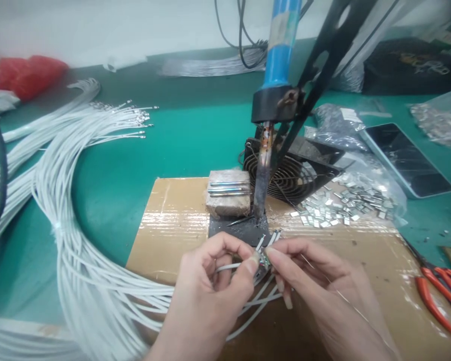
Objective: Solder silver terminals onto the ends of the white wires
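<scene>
My left hand (218, 291) is closed, thumb and forefinger pinching the end of a white cable (228, 267). At that end sits a small metal connector (263, 260), partly covered by fingertips. My right hand (315, 286) pinches the connector from the other side, and a thin silvery wire that looks like solder (348, 302) runs out across its fingers. Just beyond both hands, a blue-handled soldering iron (263, 170) points down in a stand, its tip over a dark plate (238, 230). More white cable ends lie under and behind my fingers.
A large bundle of white cables (65, 220) curves in from the left over the cardboard (169, 215). Behind the plate are a block (229, 204) with metal rods and a black fan (289, 173). Rightward lie small metal pieces (346, 205), a phone (408, 155) and red-handled pliers (434, 291).
</scene>
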Demonstrator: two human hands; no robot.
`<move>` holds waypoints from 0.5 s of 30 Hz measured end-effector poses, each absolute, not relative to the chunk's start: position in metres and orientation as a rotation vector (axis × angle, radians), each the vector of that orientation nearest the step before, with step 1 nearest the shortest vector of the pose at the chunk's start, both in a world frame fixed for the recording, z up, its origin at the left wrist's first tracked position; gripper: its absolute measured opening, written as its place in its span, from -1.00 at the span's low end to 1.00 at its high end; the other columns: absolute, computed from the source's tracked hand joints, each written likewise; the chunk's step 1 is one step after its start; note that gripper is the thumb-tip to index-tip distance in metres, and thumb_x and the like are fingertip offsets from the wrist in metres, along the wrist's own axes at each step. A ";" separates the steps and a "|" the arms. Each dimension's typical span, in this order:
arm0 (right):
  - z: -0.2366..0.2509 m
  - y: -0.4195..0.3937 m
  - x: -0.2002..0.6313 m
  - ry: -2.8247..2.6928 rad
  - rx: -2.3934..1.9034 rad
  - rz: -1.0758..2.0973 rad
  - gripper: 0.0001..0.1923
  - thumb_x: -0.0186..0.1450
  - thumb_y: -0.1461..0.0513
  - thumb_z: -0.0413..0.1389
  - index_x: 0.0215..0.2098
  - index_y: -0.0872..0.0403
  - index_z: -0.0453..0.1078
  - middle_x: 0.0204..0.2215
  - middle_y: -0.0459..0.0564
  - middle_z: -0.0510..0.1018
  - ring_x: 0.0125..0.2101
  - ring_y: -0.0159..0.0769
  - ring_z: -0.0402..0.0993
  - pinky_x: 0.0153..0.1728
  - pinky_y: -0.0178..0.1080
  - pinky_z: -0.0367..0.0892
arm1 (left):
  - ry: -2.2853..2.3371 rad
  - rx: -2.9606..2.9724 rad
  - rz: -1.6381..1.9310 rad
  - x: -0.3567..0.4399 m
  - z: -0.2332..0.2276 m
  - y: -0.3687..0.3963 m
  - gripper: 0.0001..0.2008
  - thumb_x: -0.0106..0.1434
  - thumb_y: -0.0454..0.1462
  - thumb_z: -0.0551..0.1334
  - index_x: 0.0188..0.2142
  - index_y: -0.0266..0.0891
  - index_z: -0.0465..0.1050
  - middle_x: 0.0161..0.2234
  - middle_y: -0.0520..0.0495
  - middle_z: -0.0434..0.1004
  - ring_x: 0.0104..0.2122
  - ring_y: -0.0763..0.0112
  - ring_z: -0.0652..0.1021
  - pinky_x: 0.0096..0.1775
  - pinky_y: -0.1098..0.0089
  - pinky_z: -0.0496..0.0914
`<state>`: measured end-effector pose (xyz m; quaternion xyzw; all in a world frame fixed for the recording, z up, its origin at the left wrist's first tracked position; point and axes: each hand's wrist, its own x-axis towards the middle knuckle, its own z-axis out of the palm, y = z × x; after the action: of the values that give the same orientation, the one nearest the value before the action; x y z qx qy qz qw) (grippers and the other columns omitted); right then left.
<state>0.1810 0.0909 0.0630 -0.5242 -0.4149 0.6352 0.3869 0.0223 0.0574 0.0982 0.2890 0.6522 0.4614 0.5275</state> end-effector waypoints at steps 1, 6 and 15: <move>0.064 0.090 0.180 -1.032 -1.343 1.618 -0.80 0.15 0.11 0.55 -0.40 -0.01 0.69 -0.60 -0.14 0.57 -0.61 -0.40 0.49 -0.60 -0.46 0.42 | 1.566 0.703 1.100 0.022 0.098 0.057 -0.89 0.17 -0.24 0.44 -0.44 -0.18 0.58 -0.45 -0.04 0.58 -0.42 0.37 0.46 -0.48 0.45 0.12; 0.061 0.088 0.182 -1.112 -1.379 1.587 -0.78 0.17 0.07 0.53 -0.40 0.00 0.69 -0.63 -0.13 0.52 -0.65 -0.45 0.34 -0.66 -0.47 0.28 | 1.546 0.746 1.127 0.023 0.087 0.056 -0.88 0.19 -0.22 0.42 -0.45 -0.17 0.59 -0.49 0.00 0.58 -0.52 0.45 0.35 -0.52 0.47 0.12; 0.067 0.084 0.178 -0.997 -1.424 1.616 -0.72 0.09 0.05 0.56 -0.47 0.01 0.65 -0.64 -0.16 0.47 -0.64 -0.49 0.28 -0.63 -0.50 0.25 | 1.501 0.806 1.054 0.017 0.094 0.055 -0.89 0.27 -0.28 0.41 -0.40 -0.17 0.58 -0.39 -0.02 0.66 -0.42 0.40 0.50 -0.44 0.48 0.29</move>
<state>0.1782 0.0837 0.0671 -0.5564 -0.3894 0.6313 0.3746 0.0169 0.0555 0.0941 0.3388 0.6310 0.4432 0.5391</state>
